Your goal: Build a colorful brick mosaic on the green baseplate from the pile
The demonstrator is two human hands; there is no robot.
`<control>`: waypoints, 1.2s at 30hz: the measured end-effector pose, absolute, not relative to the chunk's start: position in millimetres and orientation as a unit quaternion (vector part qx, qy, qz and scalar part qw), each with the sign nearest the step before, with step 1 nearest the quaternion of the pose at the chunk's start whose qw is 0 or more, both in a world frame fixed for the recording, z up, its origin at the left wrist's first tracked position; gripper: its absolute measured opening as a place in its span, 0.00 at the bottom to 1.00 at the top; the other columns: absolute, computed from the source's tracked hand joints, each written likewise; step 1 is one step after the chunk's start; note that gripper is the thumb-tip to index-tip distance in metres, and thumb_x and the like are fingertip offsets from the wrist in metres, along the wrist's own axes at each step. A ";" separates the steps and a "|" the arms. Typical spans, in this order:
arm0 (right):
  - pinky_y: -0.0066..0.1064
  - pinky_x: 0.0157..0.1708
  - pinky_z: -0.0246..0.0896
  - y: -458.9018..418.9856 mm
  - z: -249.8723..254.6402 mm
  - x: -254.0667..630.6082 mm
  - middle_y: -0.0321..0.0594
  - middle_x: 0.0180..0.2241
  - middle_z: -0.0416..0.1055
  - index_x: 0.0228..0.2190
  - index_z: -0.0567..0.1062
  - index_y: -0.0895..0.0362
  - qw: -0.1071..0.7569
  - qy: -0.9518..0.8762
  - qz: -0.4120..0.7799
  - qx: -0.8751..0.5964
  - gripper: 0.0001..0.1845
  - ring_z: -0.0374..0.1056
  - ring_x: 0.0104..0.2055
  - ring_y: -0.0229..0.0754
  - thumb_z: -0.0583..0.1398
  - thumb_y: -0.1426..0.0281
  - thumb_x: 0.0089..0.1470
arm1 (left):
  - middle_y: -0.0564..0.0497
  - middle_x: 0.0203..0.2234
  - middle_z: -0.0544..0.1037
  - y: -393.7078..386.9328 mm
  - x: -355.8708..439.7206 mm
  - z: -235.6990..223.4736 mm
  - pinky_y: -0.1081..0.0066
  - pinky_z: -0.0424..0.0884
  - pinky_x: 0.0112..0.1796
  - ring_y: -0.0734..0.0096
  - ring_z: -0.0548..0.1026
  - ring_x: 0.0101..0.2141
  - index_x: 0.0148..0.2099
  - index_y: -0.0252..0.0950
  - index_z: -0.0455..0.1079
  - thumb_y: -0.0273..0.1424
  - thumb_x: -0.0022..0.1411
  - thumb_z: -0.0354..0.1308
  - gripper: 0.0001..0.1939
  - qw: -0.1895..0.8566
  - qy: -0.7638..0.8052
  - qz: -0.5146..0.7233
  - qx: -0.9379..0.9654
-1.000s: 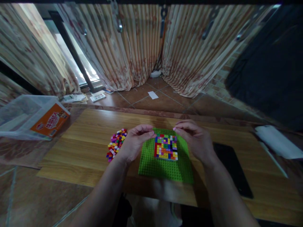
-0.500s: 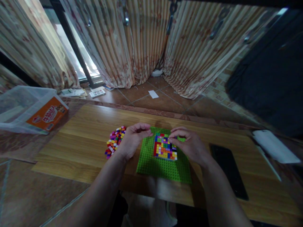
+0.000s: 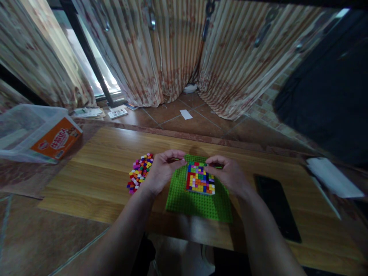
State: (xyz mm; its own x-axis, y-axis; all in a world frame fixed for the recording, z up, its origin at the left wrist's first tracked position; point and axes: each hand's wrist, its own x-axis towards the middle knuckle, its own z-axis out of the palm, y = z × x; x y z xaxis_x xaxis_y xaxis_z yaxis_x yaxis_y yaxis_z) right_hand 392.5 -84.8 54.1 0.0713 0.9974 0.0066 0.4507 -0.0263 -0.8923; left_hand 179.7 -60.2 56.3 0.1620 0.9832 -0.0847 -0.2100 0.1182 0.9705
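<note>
Close to near edge of table (image 3: 100,168), green baseplate (image 3: 198,209) carries multicol. brick mosaic (image 3: 199,184); L hand (image 3: 161,172) at baseplate's far-left corner, R hand (image 3: 231,176) over mosaic's far-right; can't tell if either's pinching anything.

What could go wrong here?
The right hand covers part of the multicoloured plastic-brick mosaic; a misplaced brick could go unseen.
The left hand , beside the heap of small multicoloured plastic bricks, might scatter it.
The green studded plastic baseplate lies near the front edge of the brown wooden table; a bump might shift it.
</note>
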 end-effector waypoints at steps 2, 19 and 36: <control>0.33 0.31 0.64 -84.6 53.8 392.0 0.38 0.28 0.77 0.29 0.79 0.56 0.388 -0.585 0.350 -0.621 0.11 0.71 0.29 0.41 0.66 0.64 0.42 | 0.52 0.30 0.80 -61.3 181.0 57.5 0.71 0.70 0.39 0.73 0.75 0.33 0.34 0.35 0.79 0.28 0.45 0.70 0.10 0.600 0.428 0.488 0.467; 0.37 0.40 0.66 -84.7 51.6 403.7 0.41 0.35 0.79 0.35 0.79 0.56 0.391 -0.597 0.362 -0.600 0.12 0.74 0.37 0.43 0.64 0.62 0.50 | 0.52 0.33 0.81 -70.4 203.7 53.6 0.63 0.68 0.45 0.64 0.76 0.38 0.37 0.43 0.80 0.30 0.58 0.62 0.06 0.372 0.428 0.440 0.696; 0.37 0.40 0.65 -84.9 53.9 397.8 0.41 0.35 0.79 0.34 0.80 0.56 0.396 -0.589 0.383 -0.591 0.13 0.73 0.37 0.45 0.63 0.61 0.50 | 0.55 0.33 0.82 -73.1 219.5 52.1 0.61 0.62 0.48 0.66 0.74 0.39 0.38 0.43 0.77 0.24 0.59 0.60 0.09 0.218 0.418 0.372 0.800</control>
State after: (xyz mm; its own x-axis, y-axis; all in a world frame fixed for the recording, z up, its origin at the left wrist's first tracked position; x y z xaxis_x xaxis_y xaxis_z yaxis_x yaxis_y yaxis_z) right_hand 397.8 -84.9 53.9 0.0125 0.9998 0.0142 0.3935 0.0081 -0.9193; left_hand 219.5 -73.1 52.1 0.3733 0.8304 0.4137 0.5063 -0.5560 0.6591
